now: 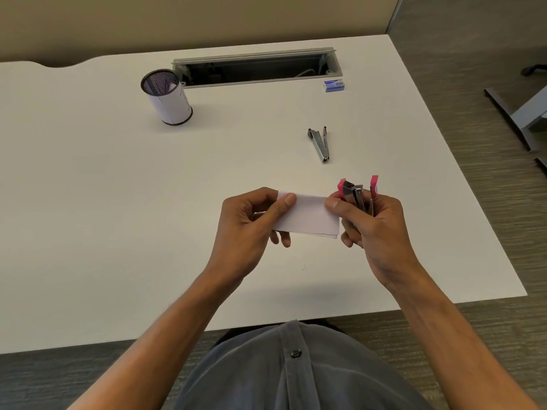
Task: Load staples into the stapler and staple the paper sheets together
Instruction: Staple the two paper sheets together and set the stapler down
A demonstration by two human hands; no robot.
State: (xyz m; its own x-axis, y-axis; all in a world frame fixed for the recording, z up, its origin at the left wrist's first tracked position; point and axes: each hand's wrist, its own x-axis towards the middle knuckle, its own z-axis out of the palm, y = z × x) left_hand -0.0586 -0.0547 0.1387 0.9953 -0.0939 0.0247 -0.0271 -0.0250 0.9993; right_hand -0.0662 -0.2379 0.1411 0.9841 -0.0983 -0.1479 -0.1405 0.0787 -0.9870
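Hands [376, 229] hold stapler [356, 195] and paper [310, 216]; beyond, metal stapler [321, 143], cup [167, 96].

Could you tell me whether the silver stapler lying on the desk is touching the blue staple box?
Apart. The head view shows bare white desk between the silver stapler and the blue staple box nearer the cable tray.

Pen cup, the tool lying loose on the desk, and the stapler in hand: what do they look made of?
Pen cup: dark wire mesh seen at the rim, likely metal, with white paper lining or wrapping its wall. Loose tool: bare shiny grey metal, probably steel. Stapler in the right hand: pink tips look like matte plastic, its middle glinting metal.
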